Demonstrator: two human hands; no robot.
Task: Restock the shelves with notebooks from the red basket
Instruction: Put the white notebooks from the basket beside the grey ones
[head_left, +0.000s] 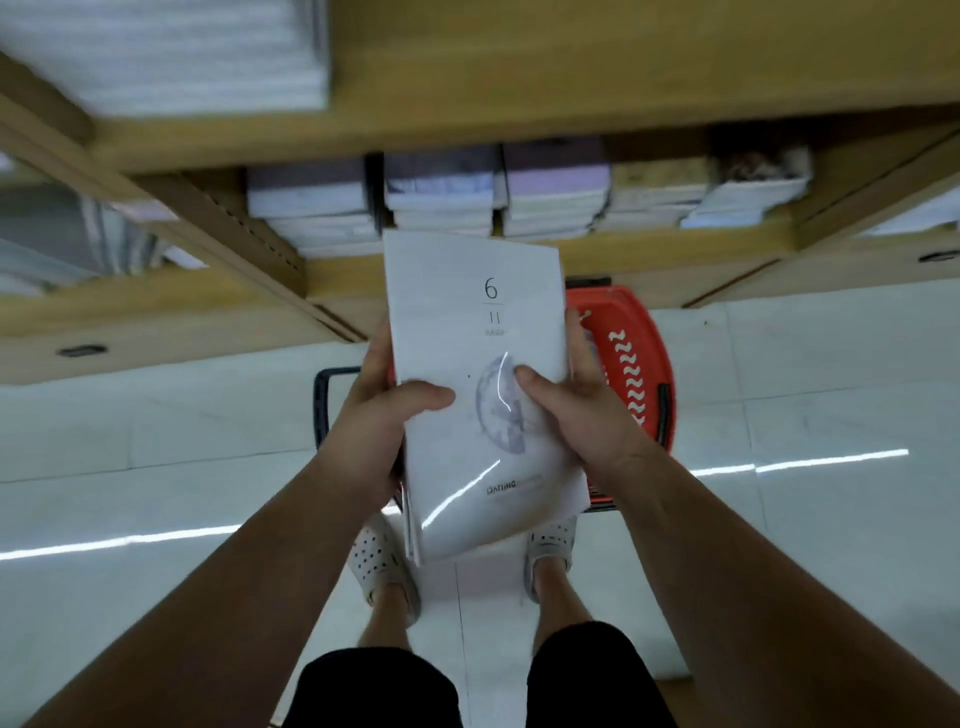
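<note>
Two hands, left (379, 415) and right (576, 415), grip notebooks (483, 312) by side edges over red basket (635, 353).

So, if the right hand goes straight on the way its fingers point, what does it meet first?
Probably the notebook stacks on the lower shelf, though depth is unclear. The white notebook that the right hand grips would reach them first.
</note>
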